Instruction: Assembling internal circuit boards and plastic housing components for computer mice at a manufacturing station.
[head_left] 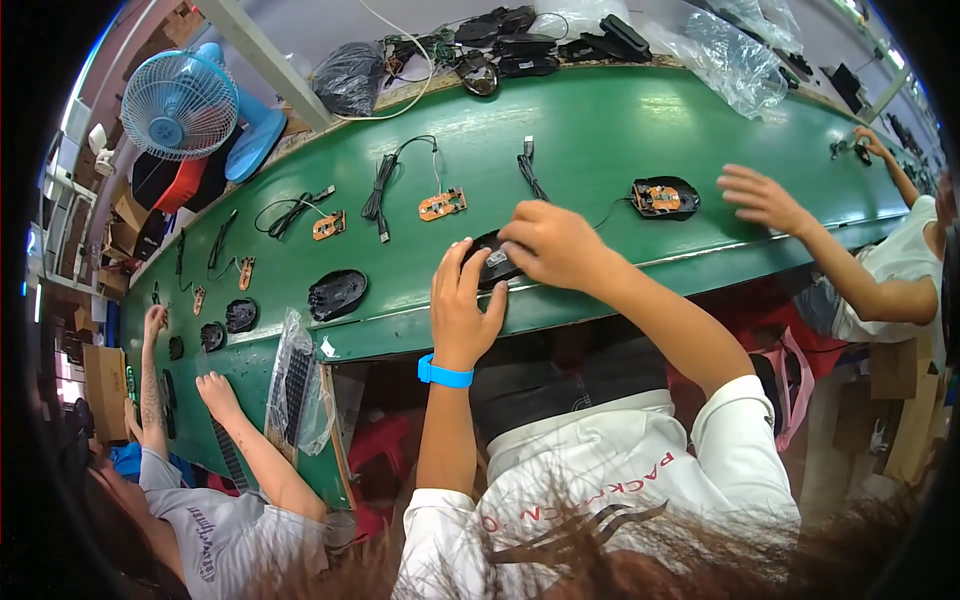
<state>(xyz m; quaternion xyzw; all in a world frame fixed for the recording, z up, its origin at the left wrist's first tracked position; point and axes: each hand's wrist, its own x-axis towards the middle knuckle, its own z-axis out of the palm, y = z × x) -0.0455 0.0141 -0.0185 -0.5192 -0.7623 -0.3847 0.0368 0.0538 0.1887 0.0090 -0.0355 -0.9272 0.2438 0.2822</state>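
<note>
Both my hands meet on a black computer mouse base (493, 262) lying on the green conveyor belt (600, 130) near its front edge. My left hand (462, 295), with a blue wristband, cups the base from the left with fingers spread. My right hand (550, 243) presses on the base from above and the right, covering most of it. A thin black cable (530, 172) runs away from the mouse base across the belt.
Orange circuit boards with cables (441, 204) and black mouse shells (337, 294) lie along the belt. A mouse base with a board (664, 197) sits right, near another person's hand (762, 197). A person at left reaches over the belt (215, 392). A blue fan (180, 103) stands behind.
</note>
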